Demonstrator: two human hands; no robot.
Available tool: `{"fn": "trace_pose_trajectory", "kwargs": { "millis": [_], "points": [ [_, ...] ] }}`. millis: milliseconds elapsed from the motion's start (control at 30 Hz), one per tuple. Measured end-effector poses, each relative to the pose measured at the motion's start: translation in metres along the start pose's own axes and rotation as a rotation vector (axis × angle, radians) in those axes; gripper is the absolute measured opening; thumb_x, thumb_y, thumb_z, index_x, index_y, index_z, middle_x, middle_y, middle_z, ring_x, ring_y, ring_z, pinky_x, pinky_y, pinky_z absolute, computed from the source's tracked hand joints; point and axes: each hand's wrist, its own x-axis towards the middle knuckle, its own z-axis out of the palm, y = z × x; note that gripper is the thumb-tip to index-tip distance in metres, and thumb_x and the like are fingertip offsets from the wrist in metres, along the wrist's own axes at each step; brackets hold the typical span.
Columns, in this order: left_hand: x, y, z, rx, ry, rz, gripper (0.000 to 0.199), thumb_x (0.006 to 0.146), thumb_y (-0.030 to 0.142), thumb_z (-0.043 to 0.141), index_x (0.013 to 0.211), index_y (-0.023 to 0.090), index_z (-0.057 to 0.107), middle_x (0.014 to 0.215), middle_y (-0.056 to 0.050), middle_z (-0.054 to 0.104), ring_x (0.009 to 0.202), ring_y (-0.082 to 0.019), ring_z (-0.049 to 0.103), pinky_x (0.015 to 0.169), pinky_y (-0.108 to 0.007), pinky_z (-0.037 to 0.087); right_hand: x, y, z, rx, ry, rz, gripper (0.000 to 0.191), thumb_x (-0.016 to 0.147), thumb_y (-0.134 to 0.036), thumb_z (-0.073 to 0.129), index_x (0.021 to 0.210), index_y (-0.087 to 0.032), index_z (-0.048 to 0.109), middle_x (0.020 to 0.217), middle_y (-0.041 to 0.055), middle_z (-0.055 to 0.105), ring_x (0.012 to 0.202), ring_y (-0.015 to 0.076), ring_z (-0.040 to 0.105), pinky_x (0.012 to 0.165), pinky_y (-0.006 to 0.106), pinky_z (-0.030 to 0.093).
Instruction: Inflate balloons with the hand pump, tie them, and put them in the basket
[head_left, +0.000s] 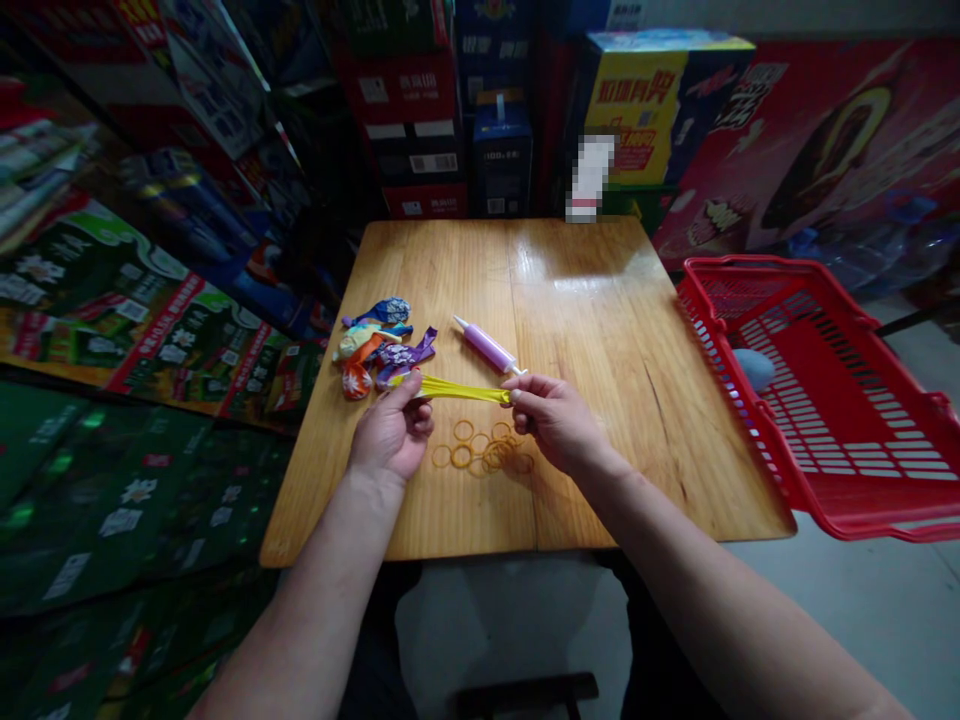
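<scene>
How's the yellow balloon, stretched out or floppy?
Stretched out: the yellow balloon runs taut and nearly straight between the left hand and the right hand, both pinching it.

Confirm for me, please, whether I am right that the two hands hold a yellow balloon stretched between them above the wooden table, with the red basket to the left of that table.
Not quite: the head view shows the red basket to the right of the wooden table. The left hand and right hand do hold the yellow balloon stretched above it.
</scene>
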Motion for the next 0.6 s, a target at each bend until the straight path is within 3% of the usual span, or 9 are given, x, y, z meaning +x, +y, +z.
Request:
{"fn": "trace_pose_trajectory", "kwargs": {
  "millis": [100, 233, 400, 600],
  "points": [
    [-0.004, -0.008, 0.001, 0.069, -0.093, -0.02, 0.033, 0.068, 0.017, 0.093, 0.084, 0.015, 0.065, 0.069, 0.003, 0.066, 0.047, -0.006, 0.056, 0.038, -0.013, 0.035, -0.001, 0.004, 0.005, -0.096, -0.023, -0.013, 0.015, 0.074, -0.026, 0.077, 0.084, -0.017, 0.071, 0.066, -0.0019, 0.063, 0.049, 0.0072, 0.05, 0.047, 0.022, 0.036],
    [-0.014, -0.022, 0.006, 0.104, -0.196, -0.04, 0.036, 0.067, 0.024, 0.095, 0.087, 0.015, 0.066, 0.074, 0.001, 0.07, 0.054, -0.009, 0.064, 0.046, -0.016, 0.044, -0.001, 0.01, 0.008, -0.035, 0.003, 0.07, 0.021, 0.074, -0.026, 0.079, 0.089, -0.018, 0.067, 0.067, -0.0027, 0.063, 0.053, 0.0081, 0.055, 0.05, 0.021, 0.04],
    [-0.015, -0.024, 0.008, 0.079, -0.182, 0.011, 0.036, 0.069, 0.024, 0.094, 0.09, 0.016, 0.067, 0.076, 0.001, 0.073, 0.056, -0.01, 0.067, 0.05, -0.018, 0.049, -0.002, 0.011, 0.005, 0.08, 0.037, 0.127, 0.032, 0.073, -0.029, 0.088, 0.083, -0.018, 0.06, 0.07, -0.0014, 0.064, 0.058, 0.0086, 0.06, 0.054, 0.021, 0.047],
    [-0.012, -0.022, 0.007, 0.05, -0.168, 0.039, 0.036, 0.071, 0.026, 0.094, 0.092, 0.015, 0.067, 0.076, 0.001, 0.074, 0.058, -0.011, 0.07, 0.052, -0.019, 0.053, -0.002, 0.011, 0.008, 0.207, 0.035, 0.208, 0.028, 0.077, -0.031, 0.087, 0.09, -0.016, 0.067, 0.083, 0.005, 0.072, 0.068, 0.0126, 0.069, 0.063, 0.025, 0.059]
  ]
}}
